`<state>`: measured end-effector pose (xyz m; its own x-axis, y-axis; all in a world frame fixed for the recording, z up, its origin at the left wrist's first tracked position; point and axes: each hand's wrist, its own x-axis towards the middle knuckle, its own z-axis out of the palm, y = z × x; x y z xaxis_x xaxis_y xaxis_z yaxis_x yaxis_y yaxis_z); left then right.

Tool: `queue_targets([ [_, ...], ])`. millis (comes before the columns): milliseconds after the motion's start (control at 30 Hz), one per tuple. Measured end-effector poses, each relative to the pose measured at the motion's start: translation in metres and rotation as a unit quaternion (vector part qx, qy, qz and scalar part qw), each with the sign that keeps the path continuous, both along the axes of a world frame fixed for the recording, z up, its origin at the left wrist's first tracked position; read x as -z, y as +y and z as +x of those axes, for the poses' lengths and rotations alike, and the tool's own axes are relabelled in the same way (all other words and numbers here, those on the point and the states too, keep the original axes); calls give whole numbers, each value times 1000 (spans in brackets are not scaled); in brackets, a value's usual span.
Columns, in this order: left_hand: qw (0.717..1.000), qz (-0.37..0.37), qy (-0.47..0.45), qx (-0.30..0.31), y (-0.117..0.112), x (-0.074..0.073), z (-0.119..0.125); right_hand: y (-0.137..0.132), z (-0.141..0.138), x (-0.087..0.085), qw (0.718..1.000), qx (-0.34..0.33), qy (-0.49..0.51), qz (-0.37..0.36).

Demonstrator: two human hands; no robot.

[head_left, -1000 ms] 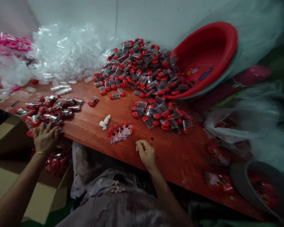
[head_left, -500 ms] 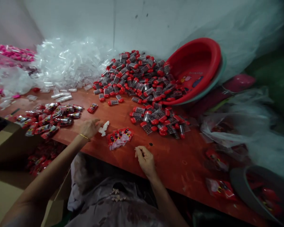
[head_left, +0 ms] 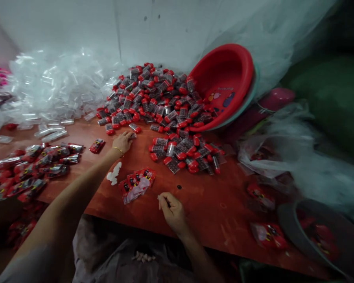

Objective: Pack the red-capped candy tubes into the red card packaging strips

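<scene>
My left hand (head_left: pixel 123 142), with a gold bracelet at the wrist, reaches to the front edge of a heap of small clear tubes with red caps (head_left: pixel 153 94). Its fingers are closed on one tube (head_left: pixel 133 136), mostly hidden by the hand. A similar red-capped tube (head_left: pixel 135 127) lies just beyond. My right hand (head_left: pixel 171 210) rests low over the table, thumb and fingers pinched together; a tiny pale bit shows at the tips, too small to name. Between the hands lie fanned red printed packets (head_left: pixel 137 184) and a torn white scrap (head_left: pixel 114 173).
A tilted red basin (head_left: pixel 238 70) stands behind the heap. Filled red packets (head_left: pixel 38 165) lie left, with one packet (head_left: pixel 97 146) apart. Clear empty tubes (head_left: pixel 56 86) are piled at the back left. A grey tub (head_left: pixel 301 232) and plastic bags (head_left: pixel 265 157) stand right.
My left hand has moved from beside the white scrap forward and right to the heap, closing on a tube. My right hand stays pinched near the packets. The view has shifted right.
</scene>
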<state>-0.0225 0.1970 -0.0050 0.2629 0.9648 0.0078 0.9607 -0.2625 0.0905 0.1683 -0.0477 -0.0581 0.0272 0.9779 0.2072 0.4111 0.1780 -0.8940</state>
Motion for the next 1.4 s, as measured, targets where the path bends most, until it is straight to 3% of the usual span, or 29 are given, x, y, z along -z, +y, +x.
queue_targets([
  [200,995,-41,-22,90,-51,4,54,1,0,-5,1000,1,-21,-7],
  [300,989,-42,-63,126,-68,-1,63,0,0,-5,1000,2,-9,-14],
  [433,996,0,-66,58,-82,-13,25,-1,0,-5,1000,4,-7,-14],
  [633,998,-45,39,-23,-123,-16,-55,0,-1,-4,1000,-2,-16,-9],
  [833,997,14,57,-58,-149,6,-74,0,0,1,1000,4,-2,-19],
  [933,996,47,39,-65,-158,10,-76,0,0,2,1000,5,7,-17],
  [1067,989,131,-19,-73,-168,-2,-61,0,-1,1,1000,6,6,-15],
  [1200,993,72,-72,65,-165,-10,-17,1,-2,1,1000,7,-3,-8],
  [1300,988,27,-78,132,-154,0,17,0,-2,2,1000,7,-5,-7],
  [1400,989,-9,-62,132,-144,14,32,0,-1,3,1000,6,3,-8],
])
